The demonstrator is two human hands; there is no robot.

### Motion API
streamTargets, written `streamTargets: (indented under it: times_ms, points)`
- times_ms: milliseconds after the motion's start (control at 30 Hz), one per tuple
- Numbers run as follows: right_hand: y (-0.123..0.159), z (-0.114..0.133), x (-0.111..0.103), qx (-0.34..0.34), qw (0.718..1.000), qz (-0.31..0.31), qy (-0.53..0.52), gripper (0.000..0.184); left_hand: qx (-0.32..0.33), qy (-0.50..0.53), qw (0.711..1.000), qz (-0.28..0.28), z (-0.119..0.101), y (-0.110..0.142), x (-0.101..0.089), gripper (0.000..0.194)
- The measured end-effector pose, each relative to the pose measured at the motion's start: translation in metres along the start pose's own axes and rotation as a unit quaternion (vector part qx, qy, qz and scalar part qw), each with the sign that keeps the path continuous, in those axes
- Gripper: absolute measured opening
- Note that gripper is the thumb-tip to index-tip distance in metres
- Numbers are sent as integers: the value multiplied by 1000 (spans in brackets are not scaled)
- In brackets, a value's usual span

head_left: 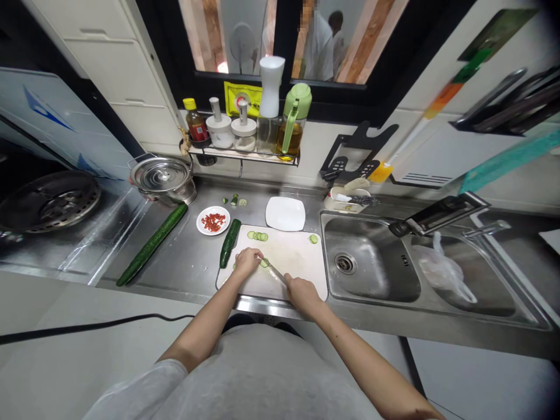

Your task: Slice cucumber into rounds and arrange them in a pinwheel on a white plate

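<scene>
A white cutting board (293, 256) lies on the steel counter in front of me. My left hand (247, 261) is curled over a piece of cucumber on the board's left part. My right hand (301, 293) is closed on the handle of a knife (275, 270), whose blade points toward the left hand and meets the cucumber. Several cut slices (258, 235) lie at the board's far edge, and one slice (313, 238) lies at the far right. A half cucumber (230, 242) rests along the board's left edge.
A whole long cucumber (152, 244) lies on the counter to the left. A small dish of red bits (213, 221) and an empty white plate (285, 213) stand behind the board. A steel pot (163, 178) is far left, a double sink (371, 268) right, and a condiment rack (245, 131) behind.
</scene>
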State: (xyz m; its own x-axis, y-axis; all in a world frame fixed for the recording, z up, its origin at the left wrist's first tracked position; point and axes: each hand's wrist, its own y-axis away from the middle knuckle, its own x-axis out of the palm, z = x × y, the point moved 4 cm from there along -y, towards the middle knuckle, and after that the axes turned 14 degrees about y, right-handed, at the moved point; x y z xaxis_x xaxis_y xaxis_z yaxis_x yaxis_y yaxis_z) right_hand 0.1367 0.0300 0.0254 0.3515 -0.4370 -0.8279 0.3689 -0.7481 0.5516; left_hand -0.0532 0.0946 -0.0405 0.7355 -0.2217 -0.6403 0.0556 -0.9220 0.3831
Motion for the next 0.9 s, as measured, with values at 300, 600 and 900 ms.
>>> streamTargets:
  times_ms: [300, 600, 900]
  points:
    - [0, -1, -1, 5, 1000, 4, -6, 28, -12, 0, 1000, 5, 1, -2, 1, 19]
    - [-2, 0, 2, 2, 1000, -6, -1, 30, -10, 3, 1000, 7, 1, -3, 2, 19]
    - [-6, -2, -5, -11, 1000, 10, 2, 31, -11, 8, 1000, 5, 1, -3, 2, 18]
